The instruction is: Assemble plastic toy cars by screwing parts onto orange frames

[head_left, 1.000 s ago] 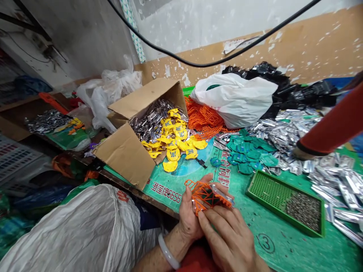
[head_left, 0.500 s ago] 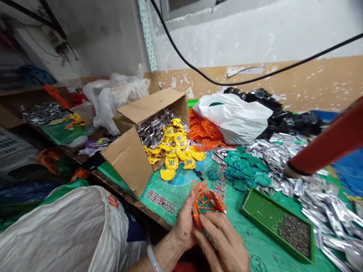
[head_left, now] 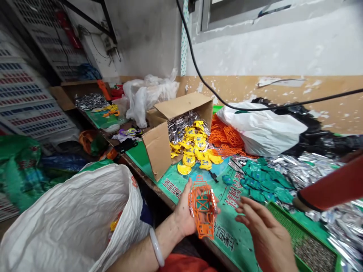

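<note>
**Held Orange Lattice Frame (head_left: pixel 202 204) Lengthwise in Left Hand (head_left: pixel 183 214)**

Supported the frame on the upturned left palm, above the near edge of the green table cover (head_left: pixel 241 245), with the thumb along one long side and the fingers behind, tips at the other. Pointed the narrow, tabbed end away from the body, toward the yellow pieces (head_left: pixel 188 160), and the broader end back toward the body. Ran the long axis nearly up and down in the view, with the far end leaning slightly left. Showed cross-bracing at mid-length and shiny strips along both long sides.

Positioned the right hand (head_left: pixel 269 232) well apart from the left and clear of the frame, fingers loosely curled and pointing toward it. Overlapped the near side of the green perforated tray (head_left: pixel 286 223) in the view, with small grey parts (head_left: pixel 314 254) gathered in the tray's near end.

Saw the yellow pieces at the mouth of an open cardboard box (head_left: pixel 159 151), beside silvery strips (head_left: pixel 180 130). Found an orange lattice pile (head_left: pixel 227 138) against a white bag (head_left: pixel 265 130), and green pieces (head_left: pixel 261 177) nearer. Noted another person's red sleeve (head_left: pixel 334 185) at the right.
</note>
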Demonstrator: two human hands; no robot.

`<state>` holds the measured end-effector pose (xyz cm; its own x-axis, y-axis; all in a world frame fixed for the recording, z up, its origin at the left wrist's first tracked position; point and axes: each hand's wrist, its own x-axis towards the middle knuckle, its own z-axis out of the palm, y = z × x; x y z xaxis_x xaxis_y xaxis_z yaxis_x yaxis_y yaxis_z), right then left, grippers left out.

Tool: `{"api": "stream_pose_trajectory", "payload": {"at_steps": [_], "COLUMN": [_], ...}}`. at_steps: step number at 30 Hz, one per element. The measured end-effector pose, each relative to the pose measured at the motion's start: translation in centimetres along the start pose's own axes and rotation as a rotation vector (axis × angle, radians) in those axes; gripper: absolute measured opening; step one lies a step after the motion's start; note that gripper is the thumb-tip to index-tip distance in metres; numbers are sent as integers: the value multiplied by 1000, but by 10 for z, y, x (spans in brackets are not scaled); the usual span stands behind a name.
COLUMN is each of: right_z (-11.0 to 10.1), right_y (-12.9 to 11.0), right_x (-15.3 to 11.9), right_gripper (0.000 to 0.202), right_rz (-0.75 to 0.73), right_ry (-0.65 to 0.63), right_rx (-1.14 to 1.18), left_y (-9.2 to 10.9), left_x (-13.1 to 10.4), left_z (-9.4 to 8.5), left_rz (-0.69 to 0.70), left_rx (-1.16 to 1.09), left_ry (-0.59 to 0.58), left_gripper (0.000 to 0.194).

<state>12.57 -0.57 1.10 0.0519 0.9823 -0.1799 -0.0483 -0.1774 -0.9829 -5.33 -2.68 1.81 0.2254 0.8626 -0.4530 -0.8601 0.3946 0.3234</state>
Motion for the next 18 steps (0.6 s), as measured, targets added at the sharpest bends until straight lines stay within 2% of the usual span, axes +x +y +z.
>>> {"api": "stream_pose_trajectory", "payload": {"at_steps": [3,5,7,9,13,15,18], "right_z": [15,21,22,19,23,37,69], "right_y": [1,1,0,0,-4,-7,-11], "right_x": [-8,-13,-13,-4,44,75,115], "right_gripper": [46,41,38,39,31,27,29], "right_rz": [-9,-57,-123,-169,-189,-191,-183], "right_ry": [-166,-259,-336,-384,-389,-384,-355], "right_rx": [-58,-90,-175,-341,-599,-690,-838], "left_y": [-5,-5,-1,5,12,11,8], "left_x": [-6,-11,-15,-19,-19,-15,-8], "left_z": [4,5,3,-2,-16,-20,-21], "left_rz": [3,53,88,54,-80,-105,-117], "left_rx": [46,53,59,73,39,-10,-65], "left_ry": [9,51,67,41,6,-33,-55], "left_gripper": [56,53,49,50,58,58,53]}}
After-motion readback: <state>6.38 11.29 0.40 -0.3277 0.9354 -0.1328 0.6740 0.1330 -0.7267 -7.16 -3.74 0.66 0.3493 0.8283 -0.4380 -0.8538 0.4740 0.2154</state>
